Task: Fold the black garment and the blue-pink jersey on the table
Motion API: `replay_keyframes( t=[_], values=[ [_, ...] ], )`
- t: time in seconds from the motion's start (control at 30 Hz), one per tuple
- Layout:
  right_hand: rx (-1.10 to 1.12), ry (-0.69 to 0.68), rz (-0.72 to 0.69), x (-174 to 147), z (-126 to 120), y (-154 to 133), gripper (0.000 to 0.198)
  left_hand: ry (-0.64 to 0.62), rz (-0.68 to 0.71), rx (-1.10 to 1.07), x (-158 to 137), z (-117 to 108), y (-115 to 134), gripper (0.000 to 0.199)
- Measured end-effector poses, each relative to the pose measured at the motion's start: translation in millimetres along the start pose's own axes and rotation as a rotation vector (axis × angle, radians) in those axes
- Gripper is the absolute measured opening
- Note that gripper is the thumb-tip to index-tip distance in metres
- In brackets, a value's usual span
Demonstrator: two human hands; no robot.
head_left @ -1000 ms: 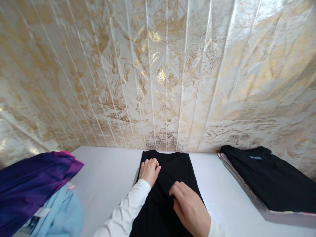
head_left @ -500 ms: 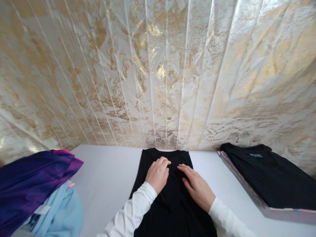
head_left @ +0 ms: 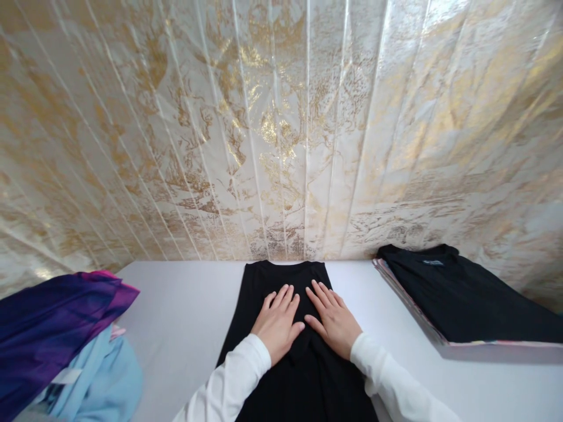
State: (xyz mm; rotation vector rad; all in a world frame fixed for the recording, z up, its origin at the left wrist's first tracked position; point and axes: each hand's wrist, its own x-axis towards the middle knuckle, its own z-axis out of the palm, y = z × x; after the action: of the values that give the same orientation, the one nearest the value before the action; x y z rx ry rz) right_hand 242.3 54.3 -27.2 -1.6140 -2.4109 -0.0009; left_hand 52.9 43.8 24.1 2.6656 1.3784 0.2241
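Note:
A black garment, which looks like a sleeveless top, lies spread on the white table in front of me, its neckline at the far end. My left hand rests palm down on its left half, fingers spread and pointing away. On the right half lies my right hand, also flat with its fingers stretched out. Both hands press on the cloth without gripping it. The garment's near end runs out of the bottom of the view, and my sleeves cover part of its sides.
To the right sits a stack of folded clothes with a black T-shirt on top. At the left edge a purple garment lies over a light blue one. A patterned white-and-gold curtain hangs behind the table.
Both hands have flattened onto the black garment; the fingers, more bent before, are now stretched out. The view has shifted slightly to the right.

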Motion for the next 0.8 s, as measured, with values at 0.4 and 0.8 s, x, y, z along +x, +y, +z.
replay_keyframes(
  t=[0.4, 0.8],
  values=[
    [-0.009, 0.02, 0.013, -1, 0, -2, 0.064, 0.044, 0.601, -0.07, -47, -1, 46, 0.017],
    [-0.022, -0.018, 0.025, -1, -8, -5, 0.065, 0.078, 0.704, -0.044, -62, 2, 59, 0.01]
  ],
)
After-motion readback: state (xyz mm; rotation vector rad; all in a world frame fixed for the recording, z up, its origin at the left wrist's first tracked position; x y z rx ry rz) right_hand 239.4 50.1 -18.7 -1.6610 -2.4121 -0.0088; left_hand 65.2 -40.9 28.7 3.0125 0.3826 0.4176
